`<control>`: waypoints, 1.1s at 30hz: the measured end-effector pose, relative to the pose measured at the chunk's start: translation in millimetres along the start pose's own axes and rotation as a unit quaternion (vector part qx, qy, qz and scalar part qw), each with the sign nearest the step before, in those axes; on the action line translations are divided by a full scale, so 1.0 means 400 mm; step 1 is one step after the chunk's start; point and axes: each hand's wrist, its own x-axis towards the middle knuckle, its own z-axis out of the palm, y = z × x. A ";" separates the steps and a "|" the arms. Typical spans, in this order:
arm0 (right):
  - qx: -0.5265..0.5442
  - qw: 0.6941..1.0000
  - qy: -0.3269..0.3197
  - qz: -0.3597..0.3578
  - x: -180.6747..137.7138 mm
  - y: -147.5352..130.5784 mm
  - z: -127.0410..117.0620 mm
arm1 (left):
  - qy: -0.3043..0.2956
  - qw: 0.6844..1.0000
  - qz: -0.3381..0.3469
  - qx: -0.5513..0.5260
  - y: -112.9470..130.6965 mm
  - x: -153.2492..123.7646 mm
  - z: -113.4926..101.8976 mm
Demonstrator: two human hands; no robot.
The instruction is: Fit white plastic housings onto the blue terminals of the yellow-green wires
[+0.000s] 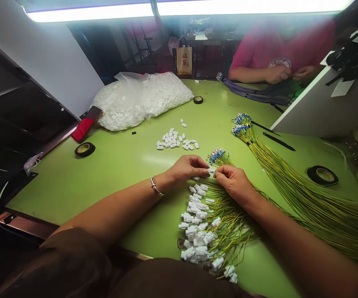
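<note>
My left hand [191, 167] pinches a small white connector housing [210, 170], most of it hidden by the fingers. Facing it, my right hand [233, 181] grips a wire with a blue-sleeved terminal at the housing's end; how far the terminal sits inside cannot be made out. Just behind the hands lies a bundle of yellow-green wires with blue-sleeved terminals [219, 157]. Below them, several wires fitted with white connectors [197, 223] lie in a heap near my body. A loose pile of white connector housings [171, 139] rests beyond my left hand.
A large plastic bag of white pieces [144, 99] stands at the back left. Tape rolls [85, 149], a red-and-black phone [86, 124] and a thick yellow-green wire bundle [278, 174] lie around the green table [119, 161]. Across it, a person in pink [259, 54] handles dark wires.
</note>
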 end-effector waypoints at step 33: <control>-0.547 0.814 0.102 -0.168 0.020 0.022 -0.021 | -0.293 0.888 0.016 0.355 0.044 -0.035 0.006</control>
